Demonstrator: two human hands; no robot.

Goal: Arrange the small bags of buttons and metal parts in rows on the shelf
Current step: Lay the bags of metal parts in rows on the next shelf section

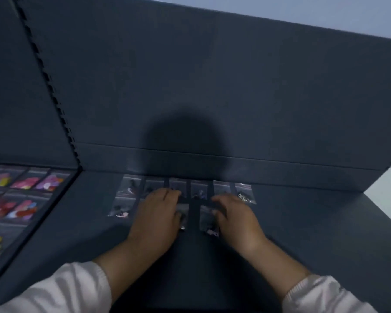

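Several small clear bags lie in rows on the dark grey shelf (303, 222), close to its back wall. The back row runs from a bag at the left (131, 185) to a bag of metal parts (245, 195) at the right end. A second row holds a bag at the left (120, 208) and a bag (209, 222) in the middle. My left hand (158, 215) lies palm down over bags in both rows, fingers spread. My right hand (233, 215) lies flat beside it, fingertips touching the middle bag. The frame is blurred.
The neighbouring shelf section at the left holds rows of bags with colourful buttons (25, 182). A perforated upright post (52, 91) divides the two sections. The shelf's right end (384, 218) stops at a pale wall. A head's shadow falls on the back panel (190, 86).
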